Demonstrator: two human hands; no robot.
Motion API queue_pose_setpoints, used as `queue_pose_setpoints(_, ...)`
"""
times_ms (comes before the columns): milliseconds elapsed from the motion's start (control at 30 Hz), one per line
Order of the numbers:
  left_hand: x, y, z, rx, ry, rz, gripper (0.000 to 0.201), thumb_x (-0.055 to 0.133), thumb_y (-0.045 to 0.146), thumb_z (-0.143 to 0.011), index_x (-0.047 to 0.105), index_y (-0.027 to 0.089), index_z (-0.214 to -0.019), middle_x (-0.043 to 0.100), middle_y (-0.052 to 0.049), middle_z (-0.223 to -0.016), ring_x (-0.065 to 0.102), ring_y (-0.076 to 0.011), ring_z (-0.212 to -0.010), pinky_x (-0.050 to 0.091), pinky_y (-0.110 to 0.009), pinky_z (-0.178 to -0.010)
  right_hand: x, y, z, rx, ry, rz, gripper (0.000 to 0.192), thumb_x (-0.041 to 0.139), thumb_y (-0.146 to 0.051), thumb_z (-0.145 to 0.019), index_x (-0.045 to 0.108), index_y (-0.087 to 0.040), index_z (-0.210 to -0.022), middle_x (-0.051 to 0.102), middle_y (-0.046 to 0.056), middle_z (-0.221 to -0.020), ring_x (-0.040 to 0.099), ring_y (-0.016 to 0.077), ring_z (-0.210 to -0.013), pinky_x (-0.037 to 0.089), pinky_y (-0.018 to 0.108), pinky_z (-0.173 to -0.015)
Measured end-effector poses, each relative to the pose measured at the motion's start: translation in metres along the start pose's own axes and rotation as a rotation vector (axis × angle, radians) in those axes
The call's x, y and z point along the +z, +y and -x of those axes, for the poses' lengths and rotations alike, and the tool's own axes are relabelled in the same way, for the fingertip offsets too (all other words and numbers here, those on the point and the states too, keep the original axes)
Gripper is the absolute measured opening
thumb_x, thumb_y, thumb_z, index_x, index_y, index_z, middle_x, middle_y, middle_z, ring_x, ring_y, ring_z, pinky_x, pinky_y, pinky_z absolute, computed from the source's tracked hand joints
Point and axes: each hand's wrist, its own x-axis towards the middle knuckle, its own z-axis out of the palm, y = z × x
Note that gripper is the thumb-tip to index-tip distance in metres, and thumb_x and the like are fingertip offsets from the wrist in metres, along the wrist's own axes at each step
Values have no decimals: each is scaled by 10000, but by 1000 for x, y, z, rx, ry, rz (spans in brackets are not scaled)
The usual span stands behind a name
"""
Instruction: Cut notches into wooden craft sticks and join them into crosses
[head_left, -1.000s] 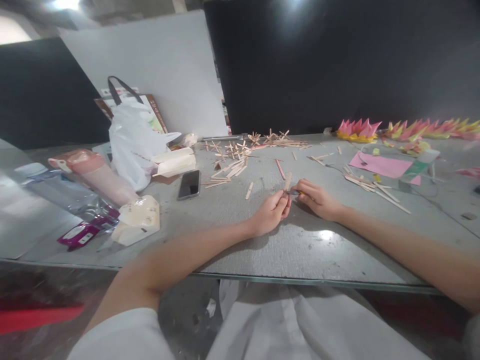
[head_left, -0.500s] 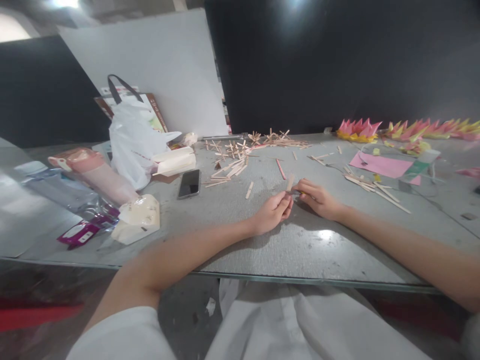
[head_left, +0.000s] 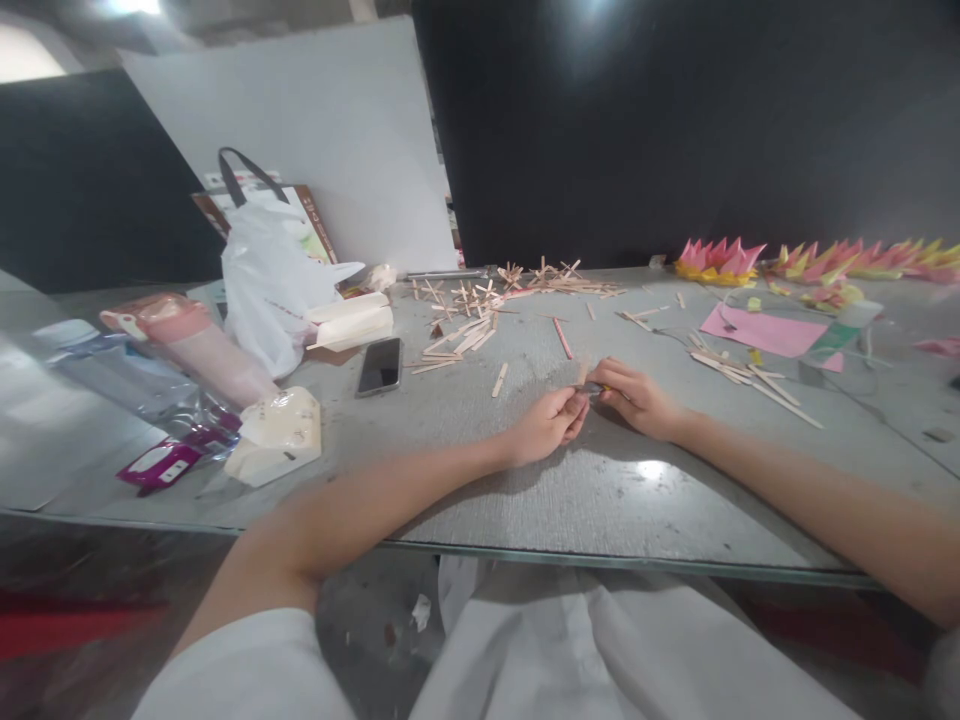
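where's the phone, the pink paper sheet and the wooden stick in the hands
phone (head_left: 379,365), head view, middle of its dark screen.
pink paper sheet (head_left: 761,331), head view, centre of the flat sheet.
wooden stick (head_left: 582,373), head view, the upper end showing above the fingertips.

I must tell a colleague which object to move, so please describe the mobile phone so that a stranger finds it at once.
Start at the white plastic bag on the left of the grey table. Just right of it, nearer the person, lies the phone, flat, left of the hands. It is the only dark, glossy rectangle; its neighbours are pale wooden sticks and a cream box.
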Motion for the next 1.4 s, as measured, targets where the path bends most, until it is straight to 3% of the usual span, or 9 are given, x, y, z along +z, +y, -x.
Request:
queue_pose_setpoints(267, -3, -2, 0, -9, -35, -13, 523, 438, 715, -1012, 410, 223, -836, 367, 87, -599, 313, -80, -484, 242, -230, -476, 1, 3, 1, -32, -19, 31, 379, 334, -411, -1138, 623, -205, -1272, 591, 116, -1004, 561, 275, -952, 478, 411, -839)
queue_pose_setpoints(500, -3, -4, -4, -115, -17, 28, 537, 496, 728, -975, 396, 224, -816, 346, 97, -595, 279, -70, -475, 199, -226, -477, 5, 3, 0, -57, -23, 71, 340, 350, -388, -1135, 629, -217, -1227, 595, 112, -993, 551, 274, -935, 482, 410, -832)
queue_pose_setpoints(733, -2, -1, -1, 2, -7, 130, 512, 537, 712, -961, 413, 224, -871, 325, 108, -603, 242, -67, -464, 174, -234, -471, 4, 5, -1, -42, 2, 72, 340, 367, -367, -1129, 618, -216, -1303, 601, 113, -1001, 572, 276, -948, 491, 406, -833)
queue_pose_setpoints(1033, -4, -3, -2, -70, -65, 39, 567, 508, 737, -967, 398, 223, -754, 326, 88, -565, 267, -78, -480, 177, -250, -493, 4, 4, 0, -87, -18, 115, 305, 368, -342, -1125, 633, -216, -1210, 600, 112, -981, 541, 276, -912, 477, 413, -816)
queue_pose_setpoints(1400, -3, 3, 1, 66, -30, 127, 510, 529, 702, -978, 428, 222, -837, 330, 104, -557, 252, -77, -451, 173, -264, -470, 6, 2, -2, -56, 12, 88, 332, 368, -325, -1125, 605, -232, -1340, 597, 116, -1023, 559, 283, -967, 494, 422, -845)
